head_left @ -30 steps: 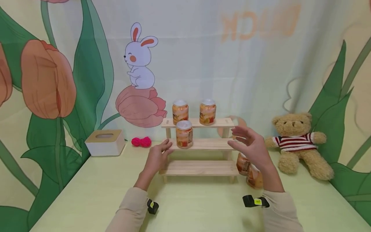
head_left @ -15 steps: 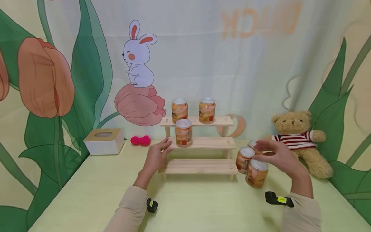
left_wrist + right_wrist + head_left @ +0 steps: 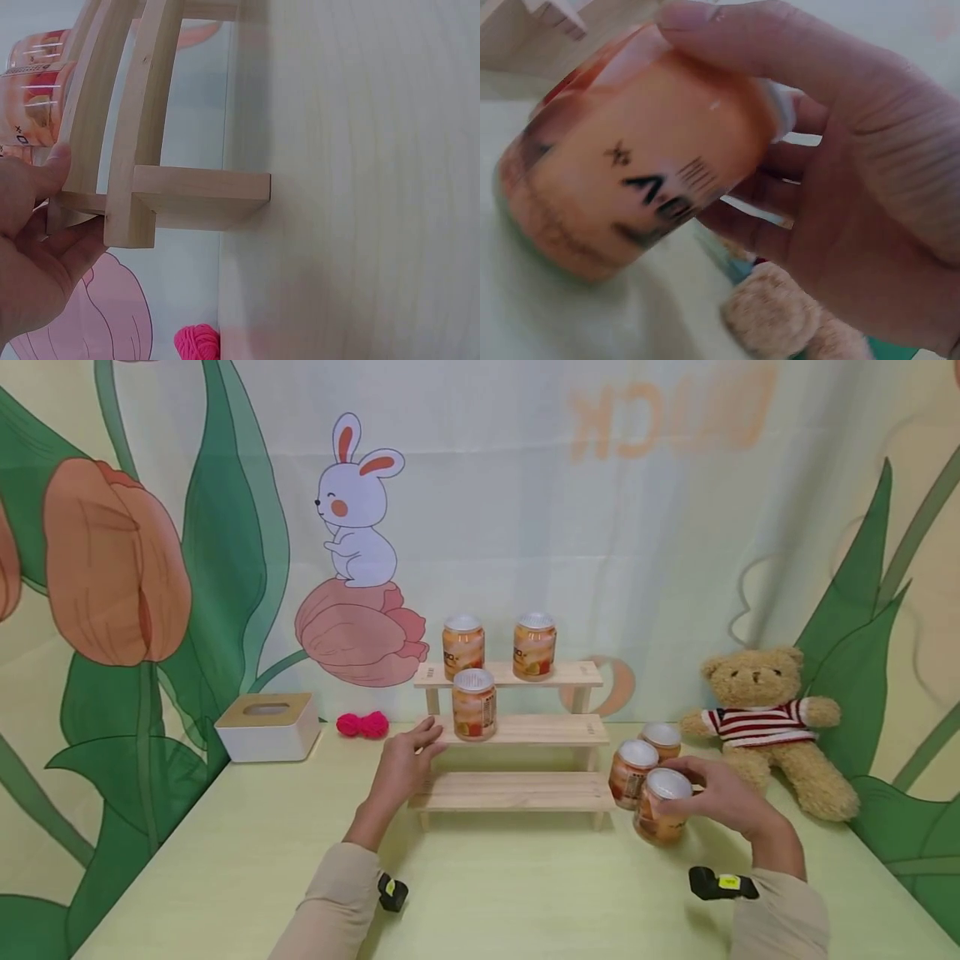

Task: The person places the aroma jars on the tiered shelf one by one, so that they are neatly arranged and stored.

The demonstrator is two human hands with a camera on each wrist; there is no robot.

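A three-tier wooden display shelf [image 3: 517, 785] stands mid-table. At the left end of its middle tier, my left hand [image 3: 405, 766] grips the board; the left wrist view has the thumb on one face and fingers beneath. One orange-labelled jar [image 3: 474, 706] stands on that tier near the hand. Two similar jars, a left jar [image 3: 463, 647] and a right jar [image 3: 534, 647], occupy the top tier. On the table right of the shelf, my right hand [image 3: 723, 797] holds the front jar [image 3: 652, 157], thumb and fingers around its upper part. Beside it stand a second jar [image 3: 630, 774] and a rear jar [image 3: 662, 742].
A teddy bear [image 3: 761, 718] in a striped shirt sits at the back right, behind the right hand. At the back left are a white tissue box [image 3: 266, 739] with a wooden lid and a pink yarn bundle [image 3: 362, 725]. A printed curtain [image 3: 480, 510] hangs behind the table.
My right hand has moved from beside the shelf's middle tier, right and down, and has taken hold of the front jar. My left hand has stayed at the shelf.
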